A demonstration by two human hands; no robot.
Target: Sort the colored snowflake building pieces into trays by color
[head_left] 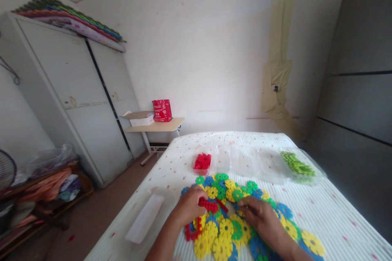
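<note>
A heap of coloured snowflake-shaped plastic discs (228, 212) in yellow, green, blue and red lies on the white striped bedspread (324, 208). My left hand (190, 206) rests on the heap's left side, fingers curled around a stack of red discs (208, 204). Lying palm down on the heap's right side, my right hand (260, 216) pinches at discs near the centre; what its fingertips hold is too small to make out. A clear tub with red discs (202, 162) stands behind the heap. Farther right, another clear tub holds green discs (297, 165).
Empty clear tubs (245, 159) sit between the red and green ones. A clear lid (145, 218) lies near the bed's left edge. A side table (156, 125) carries a box and red bag. A white wardrobe (76, 102) and cluttered shelf (43, 191) stand left.
</note>
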